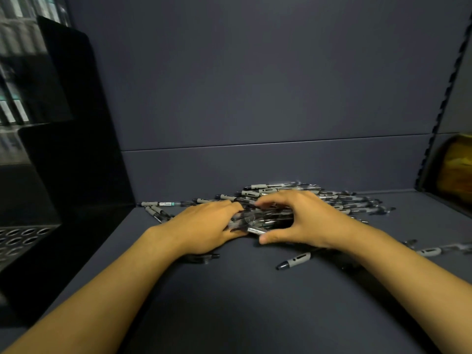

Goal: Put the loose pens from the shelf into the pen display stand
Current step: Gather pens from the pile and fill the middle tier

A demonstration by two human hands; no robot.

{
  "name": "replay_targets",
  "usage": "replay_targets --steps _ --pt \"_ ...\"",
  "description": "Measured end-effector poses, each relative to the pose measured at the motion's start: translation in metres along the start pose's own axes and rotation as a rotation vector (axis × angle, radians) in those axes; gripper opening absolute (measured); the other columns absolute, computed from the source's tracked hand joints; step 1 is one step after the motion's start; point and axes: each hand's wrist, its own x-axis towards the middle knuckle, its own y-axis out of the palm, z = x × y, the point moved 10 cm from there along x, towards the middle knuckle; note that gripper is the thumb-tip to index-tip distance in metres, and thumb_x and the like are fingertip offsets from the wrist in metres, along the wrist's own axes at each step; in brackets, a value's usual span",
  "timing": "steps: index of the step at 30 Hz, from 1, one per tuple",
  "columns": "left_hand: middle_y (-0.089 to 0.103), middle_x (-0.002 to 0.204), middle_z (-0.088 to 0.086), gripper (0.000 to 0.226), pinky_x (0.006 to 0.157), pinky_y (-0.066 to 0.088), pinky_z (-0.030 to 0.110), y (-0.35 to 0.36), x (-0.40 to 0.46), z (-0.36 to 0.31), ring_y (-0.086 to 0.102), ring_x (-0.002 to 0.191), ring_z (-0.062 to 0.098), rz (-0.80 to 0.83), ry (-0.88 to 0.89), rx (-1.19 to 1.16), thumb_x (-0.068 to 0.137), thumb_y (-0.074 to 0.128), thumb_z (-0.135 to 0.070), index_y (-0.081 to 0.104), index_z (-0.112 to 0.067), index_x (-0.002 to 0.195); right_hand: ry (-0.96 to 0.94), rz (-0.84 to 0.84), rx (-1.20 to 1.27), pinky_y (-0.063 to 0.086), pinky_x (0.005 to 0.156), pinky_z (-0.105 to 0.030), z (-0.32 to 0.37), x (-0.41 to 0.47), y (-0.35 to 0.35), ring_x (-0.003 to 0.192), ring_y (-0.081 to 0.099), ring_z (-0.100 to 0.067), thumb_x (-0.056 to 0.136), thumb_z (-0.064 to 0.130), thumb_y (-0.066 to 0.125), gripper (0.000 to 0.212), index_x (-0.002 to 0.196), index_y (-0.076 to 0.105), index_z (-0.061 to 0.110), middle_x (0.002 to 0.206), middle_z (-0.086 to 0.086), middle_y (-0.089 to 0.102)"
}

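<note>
Grey-gripped pens (301, 200) heaped near shelf (229, 302) back edge | left hand (204, 226), right hand (306, 221) fingers curled round a bundle | stand (23, 241) at left edge | squeeze evenly, align tips, lift level so none slip.

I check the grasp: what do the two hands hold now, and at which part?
Both hands grip one bundle of pens from the pile: the left hand at its left end, the right hand curled round its right part, thumb in front.
</note>
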Motion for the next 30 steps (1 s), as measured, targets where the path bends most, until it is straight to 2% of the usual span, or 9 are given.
replay_targets --steps 3,7,10,14,17,20,23,26,30 --pt "0.057 0.116 -0.01 0.041 0.089 0.049 0.035 -0.001 -0.001 0.0 0.056 0.107 0.013 -0.009 0.003 0.03 0.093 0.044 -0.062 0.049 -0.031 0.119 -0.015 0.029 -0.036 0.042 0.102 -0.02 0.0 0.0 0.004 0.116 0.053 0.001 0.074 0.053 0.079 0.057 0.127 0.06 0.041 0.128 0.02 0.06" --pt "0.057 0.116 -0.011 0.045 0.088 0.05 0.035 -0.003 0.0 -0.006 0.057 0.105 0.013 -0.041 0.02 0.062 0.092 0.043 -0.065 0.048 -0.033 0.123 -0.046 -0.05 -0.033 0.046 0.095 -0.02 0.001 0.005 0.003 0.104 0.057 -0.001 0.078 0.043 0.08 0.042 0.118 0.069 0.034 0.113 0.017 0.064" --pt "0.056 0.114 -0.011 0.053 0.086 0.049 0.033 -0.001 0.002 -0.008 0.055 0.102 0.012 -0.017 0.018 0.093 0.087 0.044 -0.072 0.048 -0.032 0.122 -0.07 -0.091 -0.004 0.049 0.091 -0.027 0.003 0.007 0.004 0.098 0.06 -0.003 0.076 0.045 0.079 0.037 0.11 0.072 0.031 0.106 0.014 0.067" --pt "0.055 0.116 -0.006 0.057 0.088 0.048 0.033 0.003 0.004 -0.012 0.053 0.104 0.013 -0.013 0.03 0.106 0.087 0.046 -0.07 0.045 -0.028 0.125 -0.034 -0.106 0.009 0.052 0.086 -0.035 -0.001 0.009 0.006 0.094 0.06 -0.006 0.072 0.054 0.073 0.039 0.105 0.07 0.033 0.101 0.013 0.065" --pt "0.056 0.113 -0.005 0.055 0.087 0.048 0.034 0.007 0.005 -0.008 0.054 0.102 0.014 0.018 0.026 0.079 0.086 0.047 -0.07 0.045 -0.027 0.121 -0.019 -0.106 0.007 0.052 0.087 -0.037 -0.003 0.009 0.007 0.096 0.059 -0.007 0.069 0.064 0.064 0.049 0.107 0.069 0.034 0.102 0.013 0.063" --pt "0.059 0.112 -0.005 0.051 0.088 0.05 0.037 0.007 0.006 -0.005 0.056 0.099 0.015 0.057 0.019 0.024 0.085 0.051 -0.069 0.045 -0.029 0.116 -0.016 -0.109 0.011 0.049 0.093 -0.032 -0.005 0.01 0.006 0.103 0.057 -0.006 0.072 0.063 0.069 0.049 0.112 0.068 0.035 0.108 0.013 0.065" --pt "0.06 0.116 -0.007 0.05 0.092 0.049 0.039 0.006 0.008 -0.004 0.057 0.104 0.015 0.085 0.02 0.027 0.085 0.054 -0.065 0.046 -0.029 0.118 -0.03 -0.094 0.027 0.046 0.094 -0.023 -0.006 0.007 0.005 0.105 0.057 -0.003 0.075 0.06 0.072 0.048 0.116 0.067 0.036 0.112 0.013 0.065" --pt "0.058 0.126 -0.005 0.058 0.098 0.046 0.041 0.005 0.006 0.003 0.056 0.113 0.018 0.087 -0.002 0.021 0.085 0.053 -0.066 0.044 -0.027 0.127 -0.016 -0.1 0.045 0.041 0.094 -0.012 -0.008 0.004 0.0 0.112 0.055 -0.001 0.075 0.06 0.073 0.055 0.125 0.063 0.038 0.122 0.015 0.063" --pt "0.053 0.136 -0.006 0.063 0.104 0.044 0.039 0.004 -0.001 0.009 0.052 0.122 0.017 0.072 -0.016 -0.042 0.087 0.051 -0.064 0.043 -0.025 0.136 0.034 -0.105 0.067 0.043 0.098 -0.023 -0.015 0.002 -0.008 0.115 0.053 -0.003 0.068 0.073 0.062 0.066 0.127 0.058 0.043 0.128 0.016 0.06"
